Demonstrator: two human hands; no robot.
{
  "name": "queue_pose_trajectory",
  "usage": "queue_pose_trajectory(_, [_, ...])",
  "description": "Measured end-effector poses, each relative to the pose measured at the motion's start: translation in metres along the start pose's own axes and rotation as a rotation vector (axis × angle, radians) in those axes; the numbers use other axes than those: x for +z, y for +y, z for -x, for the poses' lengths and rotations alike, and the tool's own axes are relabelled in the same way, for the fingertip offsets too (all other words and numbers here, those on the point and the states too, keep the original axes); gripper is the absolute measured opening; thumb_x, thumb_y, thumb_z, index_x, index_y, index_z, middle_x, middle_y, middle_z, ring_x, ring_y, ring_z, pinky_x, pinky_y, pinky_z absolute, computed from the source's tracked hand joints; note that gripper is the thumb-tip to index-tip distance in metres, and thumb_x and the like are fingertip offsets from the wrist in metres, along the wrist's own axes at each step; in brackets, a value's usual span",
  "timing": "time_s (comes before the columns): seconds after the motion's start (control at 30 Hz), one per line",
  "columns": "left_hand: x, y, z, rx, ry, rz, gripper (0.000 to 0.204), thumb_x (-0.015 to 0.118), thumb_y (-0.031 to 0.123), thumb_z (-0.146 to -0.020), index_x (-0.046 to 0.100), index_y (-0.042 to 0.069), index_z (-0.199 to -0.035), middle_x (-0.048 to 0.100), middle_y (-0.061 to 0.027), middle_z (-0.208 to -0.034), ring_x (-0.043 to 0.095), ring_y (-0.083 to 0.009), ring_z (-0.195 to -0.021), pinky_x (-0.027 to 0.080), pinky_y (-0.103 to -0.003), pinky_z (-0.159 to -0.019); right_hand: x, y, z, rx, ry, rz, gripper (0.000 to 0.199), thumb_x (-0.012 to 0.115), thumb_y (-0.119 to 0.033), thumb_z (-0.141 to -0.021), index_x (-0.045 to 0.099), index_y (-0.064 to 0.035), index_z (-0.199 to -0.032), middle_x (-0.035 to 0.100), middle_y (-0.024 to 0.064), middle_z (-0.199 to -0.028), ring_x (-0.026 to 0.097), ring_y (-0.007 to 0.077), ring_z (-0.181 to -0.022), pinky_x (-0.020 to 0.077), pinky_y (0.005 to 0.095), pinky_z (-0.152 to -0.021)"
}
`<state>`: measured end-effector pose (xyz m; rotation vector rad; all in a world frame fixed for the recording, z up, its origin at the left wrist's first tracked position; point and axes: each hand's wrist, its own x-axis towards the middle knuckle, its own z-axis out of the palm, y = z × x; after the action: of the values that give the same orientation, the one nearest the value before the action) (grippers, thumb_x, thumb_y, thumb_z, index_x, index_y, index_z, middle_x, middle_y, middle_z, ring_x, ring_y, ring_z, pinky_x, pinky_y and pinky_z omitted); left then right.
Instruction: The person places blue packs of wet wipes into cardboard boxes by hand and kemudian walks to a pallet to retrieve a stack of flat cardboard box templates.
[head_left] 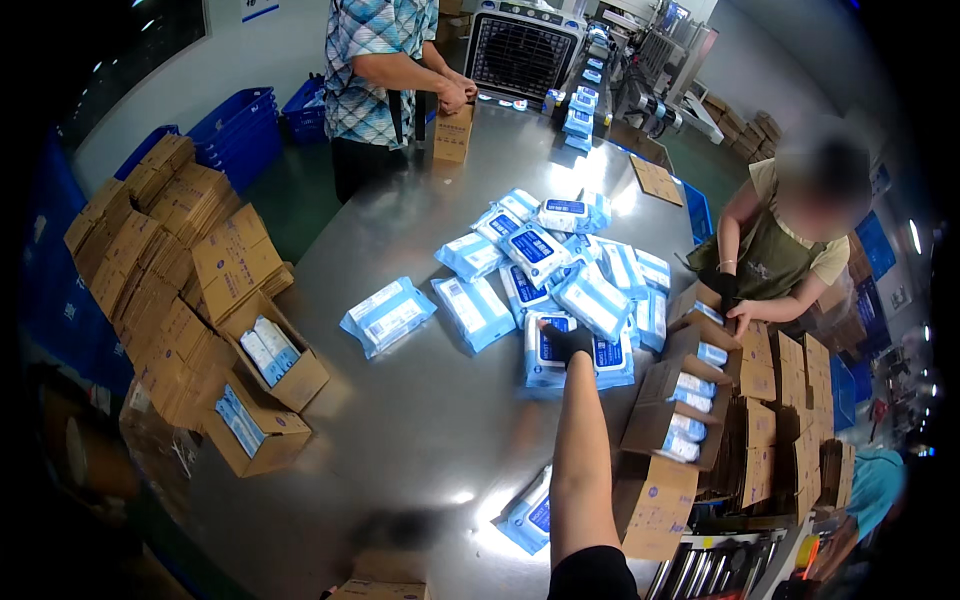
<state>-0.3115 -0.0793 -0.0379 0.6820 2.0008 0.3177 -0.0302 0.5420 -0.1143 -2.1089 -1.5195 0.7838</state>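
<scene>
While bare steel table point(400, 420) spreads leftward, gloved right hand point(568, 343) fingers grasp a blue wipes pack point(548, 352)

Open steel tabletop point(420, 420) is left free across the near centre. Passage ahead is blocked by the heap of blue-and-white wipe packs point(560, 275), leftward by stacked brown cardboard cartons point(165, 260), rightward by filled open cartons point(685, 400).

- A shiny grey metal worktop point(400, 420) carried everything.
- Blue-and-white soft packs point(560, 270) lay heaped at its middle.
- One lone pack point(388, 315) lay apart, left.
- Open cardboard boxes point(270, 390) stood along its left edge.
</scene>
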Motion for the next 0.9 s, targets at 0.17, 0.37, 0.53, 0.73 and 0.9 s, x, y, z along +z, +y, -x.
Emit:
queue_pose_trajectory(0.17, [0.002, -0.002, 0.015, -0.009, 0.045, 0.021, 0.048, 0.047, 0.021, -0.088, 0.043, 0.008, -0.134, 0.050, -0.0209, -0.133, 0.048, -0.0370, -0.123, 0.039, -0.044, -0.102, 0.023, -0.015, 0.053, 0.110, -0.283, -0.663, 0.087, 0.091, -0.032, -0.057, 0.048, -0.0055, -0.129, 0.063, 0.0122, -0.109, 0.065, 0.0193, -0.084, 0.0562, 0.0351, -0.073])
queue_pose_trajectory(0.37, [0.011, -0.010, 0.042, -0.024, 0.024, 0.078, 0.049, 0.046, 0.019, -0.088, 0.042, 0.008, -0.135, 0.050, -0.0208, -0.133, 0.047, -0.0369, -0.124, 0.038, -0.044, -0.102, 0.073, 0.044, 0.236, -0.352, 0.095, -0.214, 0.113, 0.087, -0.053, -0.051, 0.036, 0.0051, -0.133, 0.049, 0.0247, -0.128, 0.048, 0.0363, -0.120, 0.0410, 0.0439, -0.097])
queue_pose_trajectory(0.53, [0.009, -0.009, 0.058, 0.160, -0.021, 0.029, 0.056, 0.046, 0.014, -0.086, 0.037, 0.004, -0.140, 0.051, -0.0256, -0.129, 0.050, -0.0368, -0.119, 0.039, -0.043, -0.101, 0.028, 0.004, 0.411, -0.414, -0.341, -0.223, 0.109, 0.083, -0.049, -0.057, 0.025, -0.0079, -0.140, 0.050, 0.0233, -0.127, 0.054, 0.0412, -0.112, 0.0445, 0.0466, -0.092])
queue_pose_trajectory(0.73, [0.018, -0.003, 0.031, 0.306, 0.085, -0.086, 0.051, 0.048, 0.023, -0.085, 0.046, 0.000, -0.130, 0.059, -0.0292, -0.112, 0.057, -0.0429, -0.104, 0.046, -0.046, -0.092, -0.029, 0.019, 0.478, -0.539, -0.151, -0.191, 0.119, 0.080, -0.046, -0.065, 0.009, 0.0036, -0.146, 0.031, 0.0311, -0.143, 0.041, 0.0397, -0.128, 0.0353, 0.0433, -0.105])
queue_pose_trajectory(0.9, [0.020, -0.007, 0.016, 0.425, 0.080, -0.115, 0.033, 0.049, 0.023, -0.085, 0.057, 0.000, -0.107, 0.063, -0.0259, -0.099, 0.059, -0.0443, -0.091, 0.047, -0.050, -0.082, -0.103, 0.039, 0.568, -0.614, -0.294, -0.510, 0.102, 0.082, -0.043, -0.063, 0.028, 0.0023, -0.138, 0.055, 0.0190, -0.111, 0.056, 0.0331, -0.104, 0.0439, 0.0464, -0.091])
